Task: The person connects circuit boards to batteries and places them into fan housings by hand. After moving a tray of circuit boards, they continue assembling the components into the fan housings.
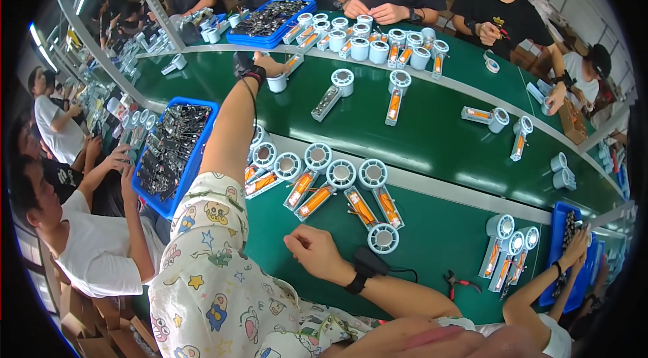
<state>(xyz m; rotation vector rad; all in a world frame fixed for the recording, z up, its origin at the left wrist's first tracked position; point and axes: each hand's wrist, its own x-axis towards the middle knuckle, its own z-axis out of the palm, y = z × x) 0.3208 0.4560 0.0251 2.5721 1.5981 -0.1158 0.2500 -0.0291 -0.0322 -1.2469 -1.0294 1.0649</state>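
My left arm stretches across the green conveyor belt, and my left hand point(269, 65) is closed on a handheld fan body point(277, 83) near the belt's far edge. That body has a round light-blue head and a handle with an orange part; my fingers partly hide it. Low over the near green worktop, my right hand point(317, 253) is curled shut, with nothing visible in it. Just beyond it lie several similar fan bodies point(341, 173), with ringed round heads and orange cylinders in open handles. One round head point(383, 238) lies nearest my right hand.
More fan bodies point(393, 97) sit on the conveyor belt point(432, 135). A blue tray point(202, 148) of dark parts stands beside my left arm. Red-handled pliers point(462, 284) and another fan group point(501, 226) lie to the right. Co-workers sit around the line.
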